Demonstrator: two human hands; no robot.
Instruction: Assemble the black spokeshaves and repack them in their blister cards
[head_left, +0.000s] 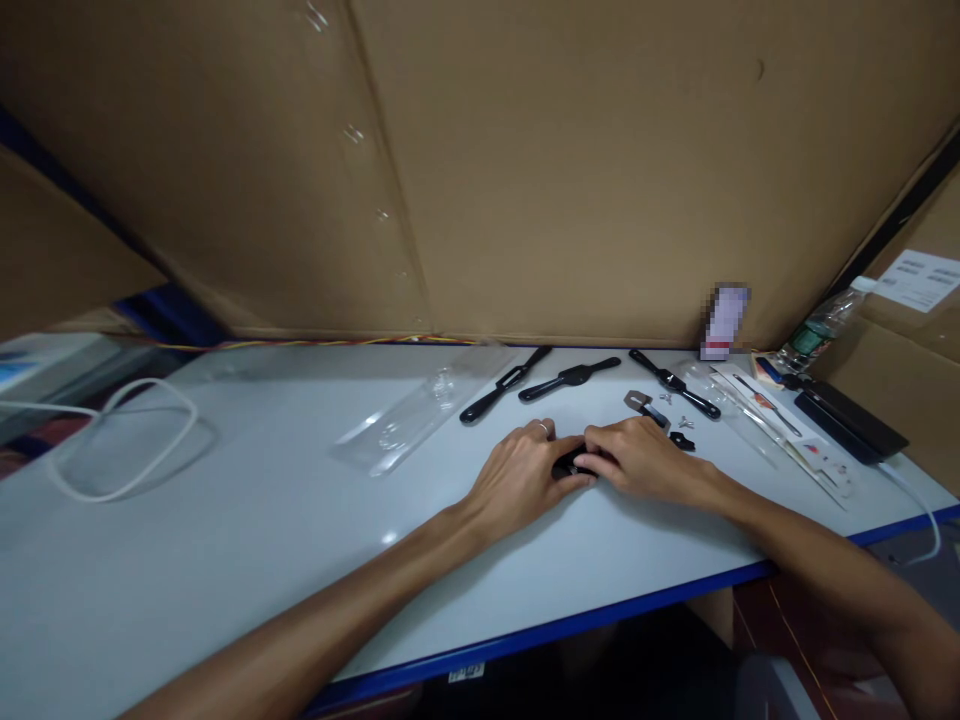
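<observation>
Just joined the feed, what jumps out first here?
The left hand and right hand meet at the middle of the white table, both gripping a small black part. Behind them three black handles lie in a row, a clear plastic pack to their left, cardboard wall beyond.

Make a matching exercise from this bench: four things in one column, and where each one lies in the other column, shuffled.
Things
1. white cable
2. clear plastic sleeve
3. plastic bottle
4. small black part

Places
A. gripped between the left hand and the right hand
B. at the far right corner, by the cardboard wall
C. looped at the left end of the table
D. flat on the table, just left of the black handles

Pairs: 1-C, 2-D, 3-B, 4-A
</observation>
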